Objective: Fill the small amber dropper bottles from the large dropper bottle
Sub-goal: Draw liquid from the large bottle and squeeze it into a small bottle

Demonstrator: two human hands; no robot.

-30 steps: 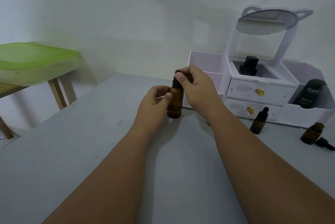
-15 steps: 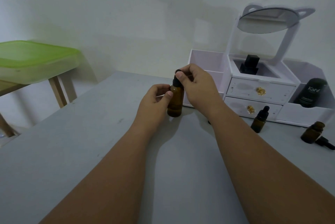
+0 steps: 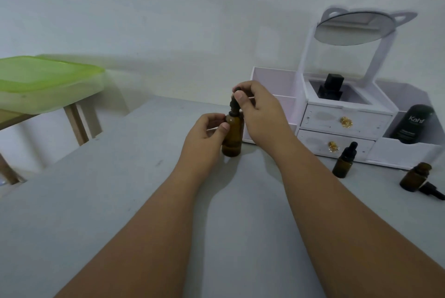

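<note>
Compared with half a second ago, your right hand (image 3: 257,109) sits a little higher, and the black dropper cap (image 3: 234,105) it pinches now stands taller above the glass shoulder, so more of the dark collar shows. Whether the cap has come free of the neck you cannot tell, as your fingers hide that joint. The large dropper bottle (image 3: 232,138) has barely shifted: its base is on the grey table (image 3: 120,201), near the middle and just in front of the left end of the white organiser (image 3: 337,121). Your left hand (image 3: 207,133) is curled round the bottle's upper body, thumb tip pressed on the shoulder. Both hands are close together, each clamped on its own part. The bottle stands upright, its long axis vertical with a slight lean of the top to the right, and the neck and cap point straight up. To the right, the small capped bottle (image 3: 344,161) stands upright just before the organiser's lower drawer, unchanged. Further right, near the frame edge, the small open bottle (image 3: 415,177) stands with its mouth up, and a loose dropper (image 3: 432,191) lies flat on the table touching or just beside its base, its tip pointing right.
</note>
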